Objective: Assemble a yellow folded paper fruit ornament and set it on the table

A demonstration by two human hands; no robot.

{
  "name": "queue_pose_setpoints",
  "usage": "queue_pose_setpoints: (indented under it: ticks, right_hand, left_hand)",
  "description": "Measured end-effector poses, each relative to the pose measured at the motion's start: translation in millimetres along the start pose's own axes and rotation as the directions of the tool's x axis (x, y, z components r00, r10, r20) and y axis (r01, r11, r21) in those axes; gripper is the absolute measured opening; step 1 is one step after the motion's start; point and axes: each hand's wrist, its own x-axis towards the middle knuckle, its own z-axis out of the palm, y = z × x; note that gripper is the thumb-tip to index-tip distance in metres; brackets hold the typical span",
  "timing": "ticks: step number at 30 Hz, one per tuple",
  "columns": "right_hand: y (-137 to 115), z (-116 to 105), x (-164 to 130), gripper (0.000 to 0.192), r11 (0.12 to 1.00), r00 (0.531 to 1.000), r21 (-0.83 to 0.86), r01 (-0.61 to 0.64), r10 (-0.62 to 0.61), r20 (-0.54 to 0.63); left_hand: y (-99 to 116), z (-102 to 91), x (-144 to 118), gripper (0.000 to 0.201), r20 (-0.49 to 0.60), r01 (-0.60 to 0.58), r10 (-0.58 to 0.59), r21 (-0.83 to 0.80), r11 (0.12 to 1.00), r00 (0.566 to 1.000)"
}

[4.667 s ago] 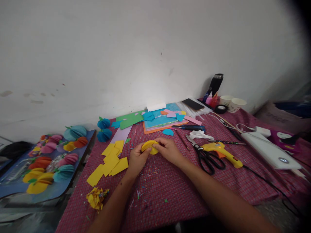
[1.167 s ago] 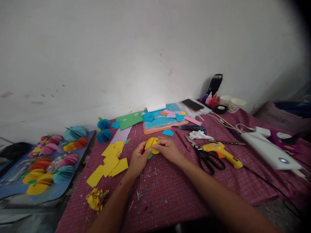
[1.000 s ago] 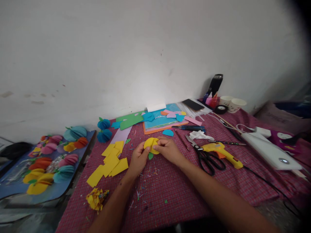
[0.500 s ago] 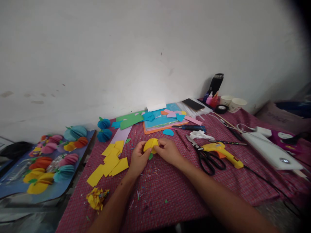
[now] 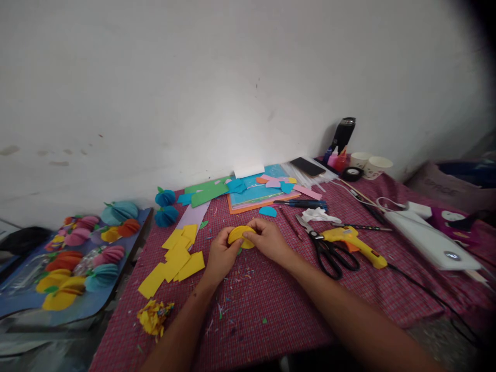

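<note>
Between my two hands is a stack of yellow paper circles (image 5: 242, 235), held just above the red checked cloth (image 5: 271, 320). My left hand (image 5: 222, 254) pinches its left edge, with the thumb on the near face. On the opposite edge, my right hand (image 5: 269, 238) grips it the same way. Fingers behind the paper are hidden. A small green leaf shape peeks out just below the circles. Left of my hands lie several yellow paper rectangles (image 5: 179, 258), overlapping. A crumpled yellow paper ball (image 5: 153, 318) sits near my left forearm.
Right of my hands lie black-handled scissors (image 5: 333, 256), a yellow glue gun (image 5: 356, 243), a white power bank (image 5: 430, 240) and a pencil (image 5: 290, 223). Coloured paper sheets (image 5: 251, 194) lie at the back. Paper pumpkins (image 5: 64, 261) cover a blue board at left. A black bottle (image 5: 344, 134) stands behind.
The yellow paper has turned from a folded half-round shape to a rounder, flatter one facing upward. Both hands keep their hold in nearly the same place.
</note>
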Motion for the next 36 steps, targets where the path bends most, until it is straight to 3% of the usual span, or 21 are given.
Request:
queue_pose_setpoints:
  ticks: [26,32,36]
  right_hand:
    - [-3.5,-1.1,-1.6,0.017,0.998,0.999,0.042,0.038,-0.038,0.005]
    - [-2.5,-0.9,-1.2,0.010,1.000,1.000,-0.020,0.005,-0.005,0.017]
    - [0.4,-3.2,2.0,0.010,1.000,1.000,-0.009,-0.004,0.004,-0.014]
  left_hand:
    - [-9.0,-0.8,1.6,0.026,-0.012,-0.002,0.001,-0.079,0.997,1.000]
    - [-9.5,0.2,1.5,0.028,0.020,-0.004,0.005,-0.065,0.998,1.000]
    - [-6.3,1.0,1.3,0.040,0.112,0.034,-0.010,-0.221,0.975,0.994]
